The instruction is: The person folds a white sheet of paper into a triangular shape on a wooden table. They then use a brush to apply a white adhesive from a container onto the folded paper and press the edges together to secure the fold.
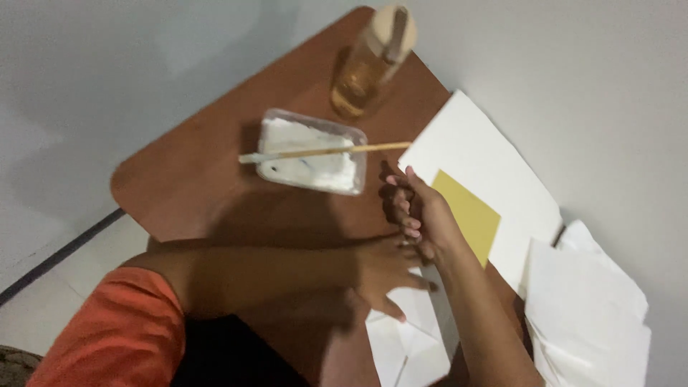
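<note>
My left hand [387,276] lies flat, fingers spread, on a folded white paper [408,344] at the near edge of the brown table [208,179]. Just beyond it, my right hand [412,208] is curled into a loose fist with nothing visible in it. It hovers beside a yellow square of paper [469,215] that rests on a large white sheet [487,165]. A thin wooden brush [322,152] lies across a clear plastic tray of white paste [312,158]. The brush handle's tip ends a little above my right hand, not touching it.
A clear bottle of amber liquid [369,64] with a pale cap stands at the table's far end behind the tray. A loose stack of white papers [588,315] lies at the right. Grey wall and pale floor surround the table.
</note>
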